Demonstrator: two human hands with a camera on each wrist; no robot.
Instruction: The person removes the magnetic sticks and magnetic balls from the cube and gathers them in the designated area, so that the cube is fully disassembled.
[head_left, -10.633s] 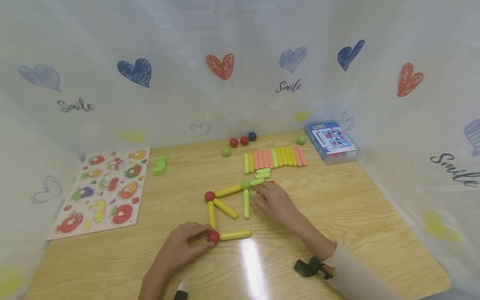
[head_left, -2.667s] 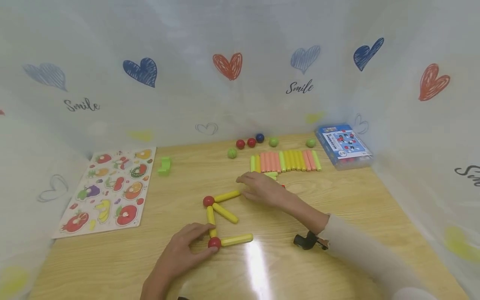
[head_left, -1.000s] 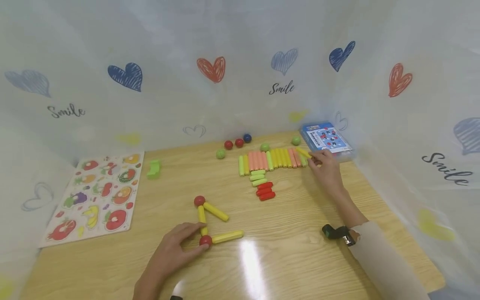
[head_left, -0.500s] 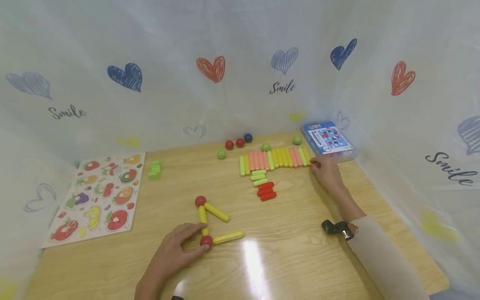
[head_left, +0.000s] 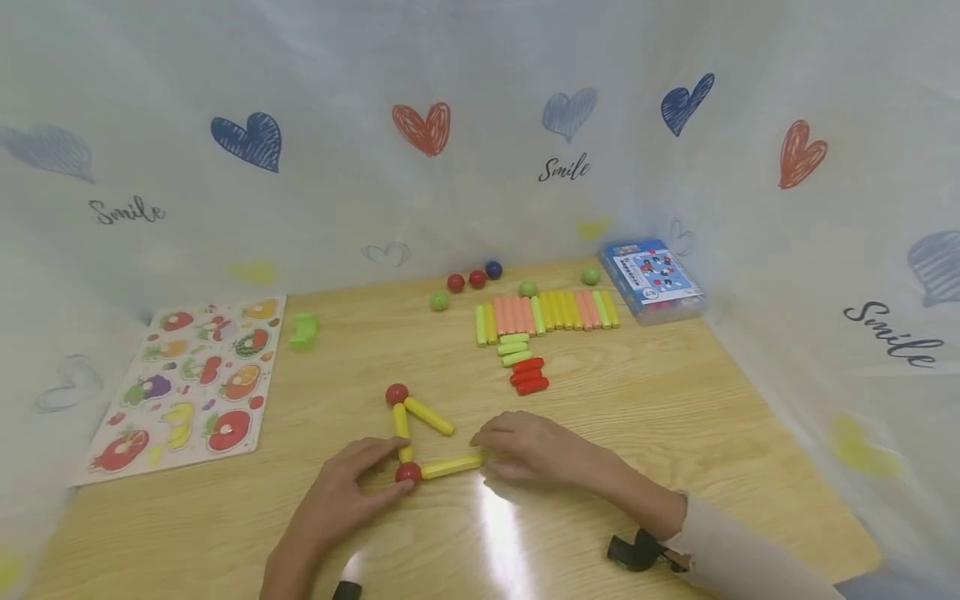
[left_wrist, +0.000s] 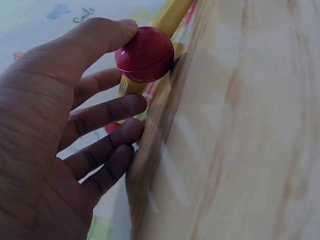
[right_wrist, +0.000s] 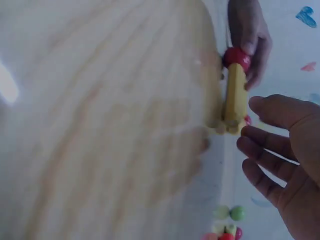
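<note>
In the head view, my left hand (head_left: 337, 496) steadies the corner of a small stick-and-ball frame. Its thumb and index finger pinch the near red ball (head_left: 408, 473) and the base of a yellow stick (head_left: 401, 423); the other fingers spread loosely in the left wrist view. That stick runs up to a second red ball (head_left: 397, 394), from which another yellow stick (head_left: 429, 416) slants right. A third yellow stick (head_left: 452, 466) points right from the near ball. Right at its free end is my right hand (head_left: 536, 450), thumb and fingers apart around the tip in the right wrist view.
Behind lies a row of pink, yellow and green sticks (head_left: 517, 317), with short green sticks (head_left: 514, 349) and short red sticks (head_left: 529, 377) before it. Several loose balls (head_left: 477, 279) sit farther back. A plastic box (head_left: 654, 282) stands right, a fruit puzzle board (head_left: 187, 383) left.
The upper yellow stick has left the frame for the row's right end, laid there by my right hand, which then came back to the near stick. Earlier, a green ball and its sticks came off.
</note>
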